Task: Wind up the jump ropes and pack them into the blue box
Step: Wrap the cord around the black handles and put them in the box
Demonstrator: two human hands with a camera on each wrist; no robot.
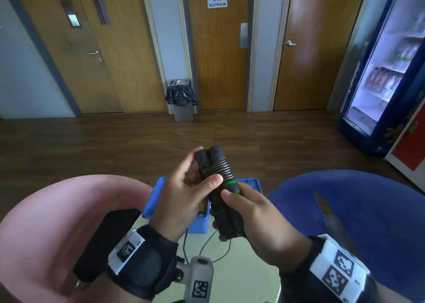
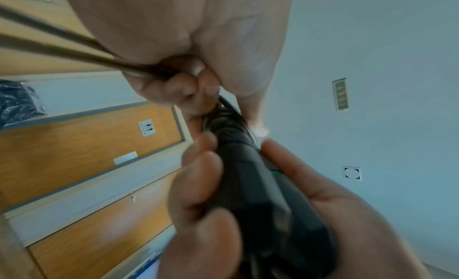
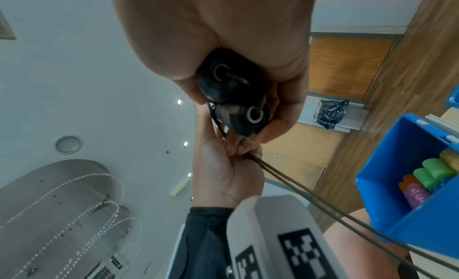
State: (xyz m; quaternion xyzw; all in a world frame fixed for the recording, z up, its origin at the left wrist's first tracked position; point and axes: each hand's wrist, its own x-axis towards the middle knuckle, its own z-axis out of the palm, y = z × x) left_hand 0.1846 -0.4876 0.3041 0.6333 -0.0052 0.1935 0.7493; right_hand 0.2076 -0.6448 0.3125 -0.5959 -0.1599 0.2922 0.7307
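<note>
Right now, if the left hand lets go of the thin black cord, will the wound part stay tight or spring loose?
The cord would probably loosen: only the left hand pinches it, and no knot shows. It looks springy, since the free part hangs in open loops. The handles should stay put in the right hand.

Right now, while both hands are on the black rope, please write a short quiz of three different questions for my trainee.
1. True or false: the jump rope handles lie inside the blue box.
2. Which hand grips the handles' lower ends? A) left hand B) right hand
3. Fill in: the cord is wound around the two ____.

Key: 1 false, both hands hold them above the box; 2 B; 3 handles.
</note>
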